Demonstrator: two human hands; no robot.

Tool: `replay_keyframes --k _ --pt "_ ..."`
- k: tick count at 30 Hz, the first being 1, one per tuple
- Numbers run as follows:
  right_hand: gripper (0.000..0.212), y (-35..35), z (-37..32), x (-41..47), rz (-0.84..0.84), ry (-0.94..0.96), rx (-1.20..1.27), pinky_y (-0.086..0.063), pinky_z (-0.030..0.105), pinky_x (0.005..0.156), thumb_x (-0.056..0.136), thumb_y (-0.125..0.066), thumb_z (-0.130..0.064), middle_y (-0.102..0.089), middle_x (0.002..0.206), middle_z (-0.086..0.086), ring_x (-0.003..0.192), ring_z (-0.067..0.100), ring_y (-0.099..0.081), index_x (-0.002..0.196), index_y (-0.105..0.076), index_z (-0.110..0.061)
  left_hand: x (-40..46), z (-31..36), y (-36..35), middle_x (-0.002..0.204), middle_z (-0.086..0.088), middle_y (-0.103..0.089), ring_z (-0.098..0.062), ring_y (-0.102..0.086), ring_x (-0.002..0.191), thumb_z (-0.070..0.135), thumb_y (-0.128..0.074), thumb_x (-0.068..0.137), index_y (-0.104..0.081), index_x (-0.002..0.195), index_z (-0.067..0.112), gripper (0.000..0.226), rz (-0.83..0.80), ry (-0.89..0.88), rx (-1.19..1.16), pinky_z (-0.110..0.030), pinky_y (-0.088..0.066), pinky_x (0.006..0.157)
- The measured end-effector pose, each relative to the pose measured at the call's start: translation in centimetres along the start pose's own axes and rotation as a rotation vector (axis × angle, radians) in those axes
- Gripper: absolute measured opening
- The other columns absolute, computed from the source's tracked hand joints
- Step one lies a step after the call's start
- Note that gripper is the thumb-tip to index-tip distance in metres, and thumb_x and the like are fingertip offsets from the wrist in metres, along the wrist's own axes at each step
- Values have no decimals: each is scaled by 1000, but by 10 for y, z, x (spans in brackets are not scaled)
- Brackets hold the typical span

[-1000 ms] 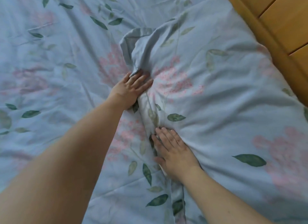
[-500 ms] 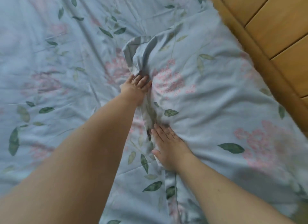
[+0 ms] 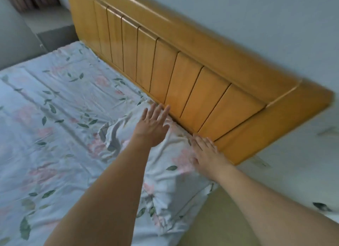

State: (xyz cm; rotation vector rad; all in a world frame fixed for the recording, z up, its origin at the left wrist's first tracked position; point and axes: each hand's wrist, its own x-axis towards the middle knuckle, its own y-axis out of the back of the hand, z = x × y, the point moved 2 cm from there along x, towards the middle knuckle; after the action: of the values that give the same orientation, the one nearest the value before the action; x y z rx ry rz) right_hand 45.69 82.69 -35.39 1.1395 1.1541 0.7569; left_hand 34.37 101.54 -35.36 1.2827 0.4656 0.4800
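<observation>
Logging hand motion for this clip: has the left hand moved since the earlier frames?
Yes. The left hand has let go of the fold and gone toward the headboard, now open.
</observation>
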Motion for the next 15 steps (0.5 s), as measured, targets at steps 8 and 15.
replay_keyframes --k 8,15 --pt "65 78 126 -168 252 -400 111 3 34 119 99 -31 -38 4 159 5 146 18 4 151 -2 -10 17 247 66 163 0 10 -21 15 149 48 -16 102 14 153 25 64 76 -475 59 -41 8 121" --pt "65 103 237 -336 420 -725 100 2 36 120 99 -31 -36 6 159 5 146 17 7 151 -2 -9 11 465 97 163 -1 14 -18 19 148 41 -16 102 15 153 21 62 154 -814 119 -41 9 121"
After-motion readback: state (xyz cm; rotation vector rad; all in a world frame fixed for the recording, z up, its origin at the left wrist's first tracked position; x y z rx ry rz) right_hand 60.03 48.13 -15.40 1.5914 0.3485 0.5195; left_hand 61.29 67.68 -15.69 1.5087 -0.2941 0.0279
